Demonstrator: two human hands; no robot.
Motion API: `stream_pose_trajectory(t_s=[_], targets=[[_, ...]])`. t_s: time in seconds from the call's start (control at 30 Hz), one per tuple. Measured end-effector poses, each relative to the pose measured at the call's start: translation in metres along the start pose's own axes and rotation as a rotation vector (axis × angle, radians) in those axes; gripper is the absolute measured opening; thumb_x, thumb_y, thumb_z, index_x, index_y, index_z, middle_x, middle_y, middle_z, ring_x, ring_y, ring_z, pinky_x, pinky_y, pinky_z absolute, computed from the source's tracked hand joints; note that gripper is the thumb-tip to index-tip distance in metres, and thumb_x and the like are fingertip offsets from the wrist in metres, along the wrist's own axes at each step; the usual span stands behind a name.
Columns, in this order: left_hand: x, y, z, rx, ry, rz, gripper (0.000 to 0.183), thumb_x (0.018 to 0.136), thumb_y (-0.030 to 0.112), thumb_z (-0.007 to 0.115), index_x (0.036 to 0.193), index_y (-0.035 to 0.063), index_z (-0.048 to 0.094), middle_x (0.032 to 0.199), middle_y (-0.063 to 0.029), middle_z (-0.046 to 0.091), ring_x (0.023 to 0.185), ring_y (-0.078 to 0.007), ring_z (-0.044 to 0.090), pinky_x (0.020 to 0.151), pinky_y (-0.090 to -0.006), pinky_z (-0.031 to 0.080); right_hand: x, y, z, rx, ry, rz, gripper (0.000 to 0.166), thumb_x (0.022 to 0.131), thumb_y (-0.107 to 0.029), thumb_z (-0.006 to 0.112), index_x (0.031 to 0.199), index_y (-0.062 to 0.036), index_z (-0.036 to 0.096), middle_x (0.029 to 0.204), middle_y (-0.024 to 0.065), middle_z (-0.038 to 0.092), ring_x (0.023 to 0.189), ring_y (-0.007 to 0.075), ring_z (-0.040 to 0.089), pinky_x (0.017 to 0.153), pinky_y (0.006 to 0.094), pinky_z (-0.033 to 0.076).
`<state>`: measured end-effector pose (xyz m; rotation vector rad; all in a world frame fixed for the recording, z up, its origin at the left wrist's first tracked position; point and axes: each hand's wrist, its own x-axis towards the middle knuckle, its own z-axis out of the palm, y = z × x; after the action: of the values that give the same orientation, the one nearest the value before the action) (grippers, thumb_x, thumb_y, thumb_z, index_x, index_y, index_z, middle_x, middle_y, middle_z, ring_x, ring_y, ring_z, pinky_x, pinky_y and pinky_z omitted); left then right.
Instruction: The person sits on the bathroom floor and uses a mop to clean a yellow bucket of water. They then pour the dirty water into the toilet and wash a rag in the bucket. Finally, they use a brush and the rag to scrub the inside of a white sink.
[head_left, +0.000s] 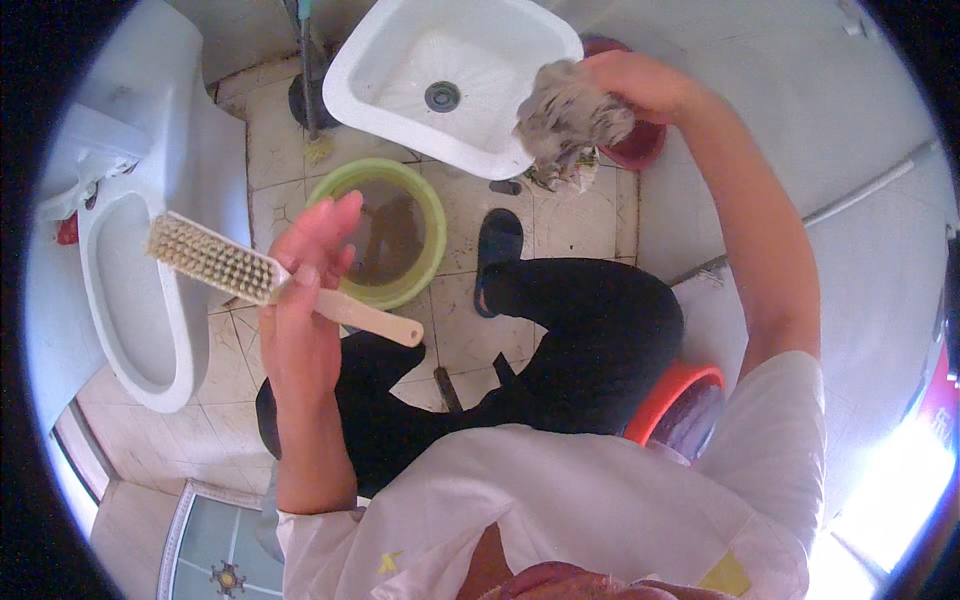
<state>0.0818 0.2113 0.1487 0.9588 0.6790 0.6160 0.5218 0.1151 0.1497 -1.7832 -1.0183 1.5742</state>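
My left hand (304, 300) grips a scrubbing brush (217, 259) at its pale handle, thumb laid across it. The tan bristles face up, toward the camera, and the handle end sticks out to the right of the hand. Below this hand, on the floor, stands a green plastic basin (439, 225) with murky brown water. My right hand (637, 86) holds a bunched, wet-looking grey cloth (570, 112) over the right rim of the white sink (409, 142). That bundle hides part of the rim, and the fingertips are partly out of sight.
A white ceramic fixture (193, 352) stands at the left. Behind the right hand is a dark red basin (645, 146). An orange-red bucket (641, 412) sits beside my right thigh. A long-handled brush (306, 82) leans near the sink; my slippered foot (501, 232) rests on the tiles.
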Motion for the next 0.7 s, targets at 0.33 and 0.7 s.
stream_pose_trajectory(t_s=[0.33,0.7], targets=[[0.000,0.005,0.008,0.135,0.057,-0.003,0.057,0.097,0.030,0.053,0.140,-0.0053,0.039,0.137,-0.0191,0.055,0.129,-0.0249,0.050,0.108,-0.0360,0.035,-0.052,0.069,0.017,0.554,0.534,-0.010,0.030,0.095,-0.018,0.049,0.114,-0.0019,0.065,0.113,0.0155,0.069,0.101,0.0283,0.066,0.094,0.0426,0.050],[0.018,-0.020,0.014,0.367,-0.028,-0.127,0.042,0.104,0.027,0.040,0.136,0.0028,0.051,0.096,-0.0087,0.069,0.083,-0.0127,0.062,0.077,-0.0274,0.050,-0.054,0.148,0.015,-0.322,1.064,0.062,0.033,0.085,-0.022,0.052,0.105,0.0012,0.065,0.097,0.0277,0.066,0.093,0.0457,0.063,0.082,0.0474,0.049]])
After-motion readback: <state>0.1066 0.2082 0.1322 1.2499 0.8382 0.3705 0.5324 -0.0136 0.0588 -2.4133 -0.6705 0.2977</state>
